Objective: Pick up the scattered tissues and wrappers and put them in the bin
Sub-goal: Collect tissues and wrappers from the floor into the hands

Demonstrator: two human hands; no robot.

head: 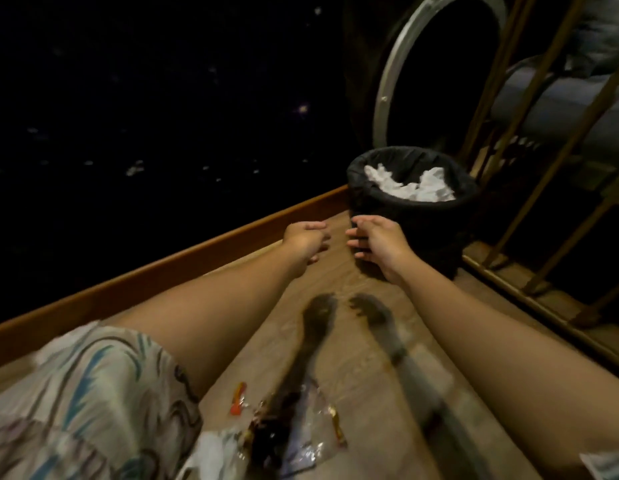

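A black bin (410,223) with a dark liner stands on the wooden floor at the upper right, and crumpled white tissues (410,185) lie inside it. My right hand (377,242) is stretched out just in front of the bin's near side, fingers spread, holding nothing. My left hand (304,237) is level with it a little to the left, fingers loosely curled, nothing visible in it. Close to me on the floor lie clear and coloured wrappers (301,431), an orange wrapper (238,398) and a white tissue (211,452).
A wooden skirting board (183,265) runs diagonally along the left, with a dark surface beyond it. A round metal-rimmed object (439,64) leans behind the bin. A wooden rack (543,168) with rolled items stands on the right. My patterned garment (76,403) fills the lower left.
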